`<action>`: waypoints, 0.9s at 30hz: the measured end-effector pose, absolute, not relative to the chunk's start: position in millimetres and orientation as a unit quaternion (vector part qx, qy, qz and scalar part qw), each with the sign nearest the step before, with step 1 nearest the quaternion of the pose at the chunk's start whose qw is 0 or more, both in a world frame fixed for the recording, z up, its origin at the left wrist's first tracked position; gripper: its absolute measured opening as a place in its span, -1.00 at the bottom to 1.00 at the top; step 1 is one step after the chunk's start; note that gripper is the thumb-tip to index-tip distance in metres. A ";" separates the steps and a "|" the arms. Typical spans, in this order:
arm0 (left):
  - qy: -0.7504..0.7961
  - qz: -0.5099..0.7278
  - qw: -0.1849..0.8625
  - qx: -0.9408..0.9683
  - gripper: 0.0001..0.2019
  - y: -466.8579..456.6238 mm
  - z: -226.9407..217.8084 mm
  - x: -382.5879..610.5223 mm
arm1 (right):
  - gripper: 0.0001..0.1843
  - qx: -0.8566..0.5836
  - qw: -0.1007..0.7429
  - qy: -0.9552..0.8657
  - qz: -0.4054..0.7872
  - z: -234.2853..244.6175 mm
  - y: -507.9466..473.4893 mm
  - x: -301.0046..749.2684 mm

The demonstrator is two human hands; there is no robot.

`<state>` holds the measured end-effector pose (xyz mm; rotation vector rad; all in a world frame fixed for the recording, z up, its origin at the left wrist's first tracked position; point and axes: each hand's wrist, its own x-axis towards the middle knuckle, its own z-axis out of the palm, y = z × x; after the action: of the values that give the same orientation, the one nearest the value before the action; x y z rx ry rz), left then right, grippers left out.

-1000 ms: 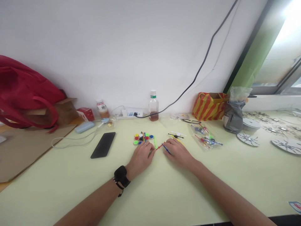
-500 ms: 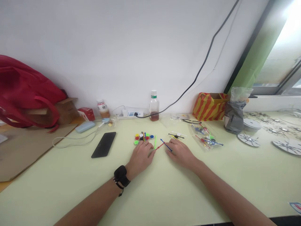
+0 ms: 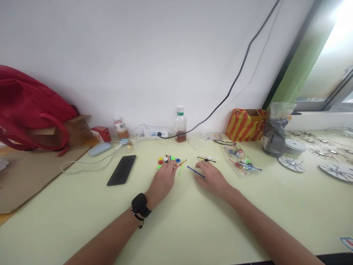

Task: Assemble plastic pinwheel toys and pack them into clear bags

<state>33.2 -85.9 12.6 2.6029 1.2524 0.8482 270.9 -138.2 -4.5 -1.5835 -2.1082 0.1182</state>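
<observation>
My left hand has its fingers bent around a thin red plastic arrow, whose tip sticks out to the right. Just beyond those fingers is a cluster of small round pieces in several colours, such as a blue one and a yellow one. A bright green arrow lies beside the left fingertips. My right hand rests low over the table with thumb and fingers apart. A blue arrow reaches into the gap between them. Past the right fingers lies a black arrow near a white one.
Clear bags of coloured parts lie to the right, with white discs farther over. A phone and a cable are at the left. A bottle, power strip and striped bag stand along the wall.
The left hand has drawn the red arrow up and left, away from the blue one. The blue arrow has turned flatter. The right fingers have spread slightly.
</observation>
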 end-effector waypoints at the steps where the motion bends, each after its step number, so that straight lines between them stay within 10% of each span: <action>1: 0.420 0.301 0.062 0.854 -0.82 -82.7 14.5 30.9 | -0.80 -0.580 0.237 -0.778 0.045 -3.2 -138.4 271.1; 27: 0.406 0.357 -0.003 0.841 -0.79 -48.7 28.9 3.2 | -0.77 -0.511 0.218 -0.828 0.072 1.5 -142.7 273.1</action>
<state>3.2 -48.7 28.9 2.6473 1.2796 1.1244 273.1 -142.7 1.5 -1.4163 -2.2933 0.1997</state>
